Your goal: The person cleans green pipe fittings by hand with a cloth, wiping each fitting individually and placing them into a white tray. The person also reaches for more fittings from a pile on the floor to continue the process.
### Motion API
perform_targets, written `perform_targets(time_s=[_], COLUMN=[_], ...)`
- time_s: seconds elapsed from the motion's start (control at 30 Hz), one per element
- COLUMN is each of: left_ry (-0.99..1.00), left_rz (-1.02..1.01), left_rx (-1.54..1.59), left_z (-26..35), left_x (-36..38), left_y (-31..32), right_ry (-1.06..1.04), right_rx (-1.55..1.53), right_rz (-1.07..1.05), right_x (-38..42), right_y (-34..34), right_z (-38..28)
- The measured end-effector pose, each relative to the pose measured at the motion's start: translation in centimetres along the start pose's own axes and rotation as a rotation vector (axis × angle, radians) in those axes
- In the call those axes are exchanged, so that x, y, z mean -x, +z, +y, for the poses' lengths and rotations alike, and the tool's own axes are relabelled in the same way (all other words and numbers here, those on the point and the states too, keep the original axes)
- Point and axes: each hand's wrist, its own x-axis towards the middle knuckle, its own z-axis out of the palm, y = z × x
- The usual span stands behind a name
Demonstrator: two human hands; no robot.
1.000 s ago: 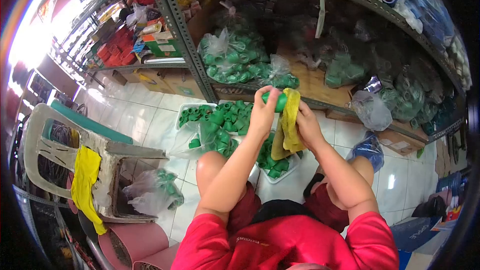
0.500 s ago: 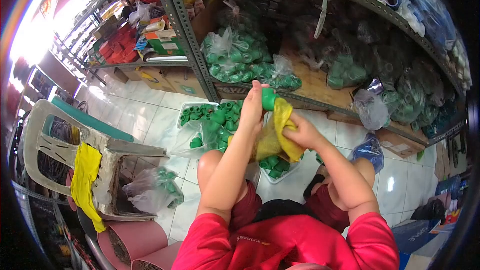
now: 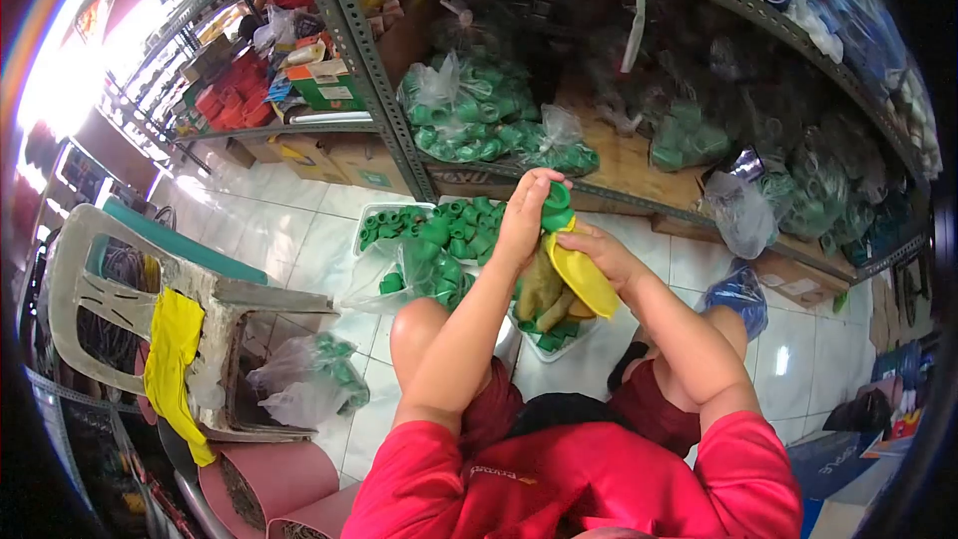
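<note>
My left hand [image 3: 525, 222] is closed around the side of a green plastic pipe fitting [image 3: 558, 197], held up in front of my knees. My right hand [image 3: 603, 258] grips a yellow cloth [image 3: 583, 279] pressed against the lower part of the fitting. The cloth hangs down in folds, its underside brownish. Beneath it, a small white tray [image 3: 565, 353] with green fittings is partly covered from sight. Left of my forearm, more green fittings [image 3: 439, 228] lie heaped in another white tray and in a clear plastic bag [image 3: 371, 277].
A metal shelf rack [image 3: 371, 70] with bagged green fittings [image 3: 469, 105] stands ahead. At left is a worn plastic chair [image 3: 225, 324] with a yellow cloth [image 3: 174, 364] over it. A clear bag of fittings [image 3: 311, 375] and a blue bag [image 3: 736, 297] rest on the tiled floor.
The fitting has tilted so its open end now faces up toward me. My right hand has moved closer to my left, and the cloth has been folded over, hanging lower.
</note>
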Motion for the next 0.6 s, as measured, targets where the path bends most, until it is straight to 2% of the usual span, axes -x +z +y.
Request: perform_targets(time_s=[0.07,0.1,0.13,0.17,0.2,0.27,0.3,0.37,0.4,0.47,0.5,0.53,0.6], left_ry=[-0.102,-0.223,-0.222,-0.415,-0.608,-0.656,-0.59,-0.485,-0.488,-0.073,-0.04,-0.037,-0.088], left_rz=[0.056,0.102,0.1,0.185,0.268,0.235,0.258,0.321,0.322,0.148,0.057,0.052,0.013], left_rx=[-0.106,-0.038,-0.041,-0.09,-0.141,-0.15,-0.216,-0.268,-0.269,-0.261,-0.13,-0.129,0.161], left_z=[0.6,1.0,1.5,2.3,2.7,1.5,1.2,1.1,0.4,-1.4,-1.3,-1.1,-0.7], left_x=[0.0,-0.2,0.0,0.2,0.4,0.2,0.3,0.4,0.3,0.3,0.2,-0.1,-0.1], left_y=[-0.4,-0.3,-0.3,-0.3,-0.3,-1.2,-1.2,-0.4,-0.6,-1.3,-0.8,-0.4,0.5], right_ry=[-0.043,-0.15,-0.257,-0.386,-0.386,-0.355,-0.356,-0.437,-0.435,-0.047,-0.003,-0.008,-0.166], right_rx=[0.078,0.443,0.805,0.98,0.974,1.451,1.451,0.984,0.982,0.008,-0.23,-0.228,-0.085], right_rz=[0.033,0.144,0.256,0.279,0.285,0.392,0.393,0.336,0.337,0.078,0.05,0.05,0.113], right_x=[-0.2,-0.1,0.0,-0.2,-0.1,0.0,-0.4,-0.9,-0.8,-0.2,0.3,0.4,0.5], right_y=[0.4,0.5,0.6,0.3,0.1,0.0,-0.1,-0.2,-0.4,-0.5,0.0,0.3,0.8], right_z=[0.2,0.2,0.2,0.3,0.4,0.4,0.8,1.8,1.3,-0.6,-1.3,-1.9,-2.2])
